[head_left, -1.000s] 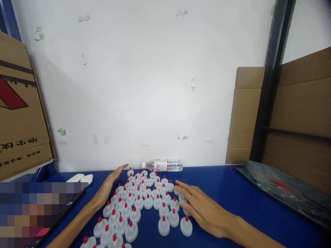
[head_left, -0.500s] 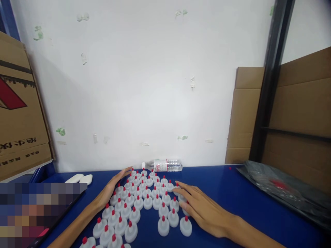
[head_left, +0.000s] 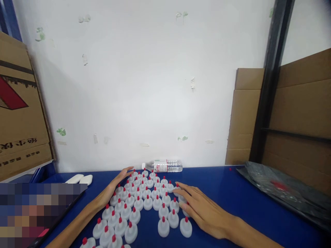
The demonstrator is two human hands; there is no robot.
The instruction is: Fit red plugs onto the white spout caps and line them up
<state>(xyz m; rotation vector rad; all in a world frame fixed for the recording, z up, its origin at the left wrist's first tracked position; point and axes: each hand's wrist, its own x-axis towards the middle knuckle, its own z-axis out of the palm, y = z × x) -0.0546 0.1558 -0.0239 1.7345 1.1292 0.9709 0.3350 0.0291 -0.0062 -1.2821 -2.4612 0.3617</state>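
Observation:
Many small translucent white squeeze bottles with red tips stand upright in a loose cluster on the blue table. Along the far left side of the cluster lies my left hand, its fingers stretched out and the fingertips against the farthest bottles. My right hand rests at the cluster's right edge, fingers extended and apart, touching the outer bottles and partly hiding a few. Neither hand grips a bottle. Nearer me, the cluster splits into a left group and a smaller right group.
A clear water bottle lies on its side against the wall. White rounded objects sit at left beside a blurred-out screen area. Grey plastic bags lie at right. Cardboard leans by a dark post; a carton stands left.
The farthest bottles by my left fingertips have shifted slightly to the right, with the left fingers moving a little the same way. My right hand is nearly unchanged.

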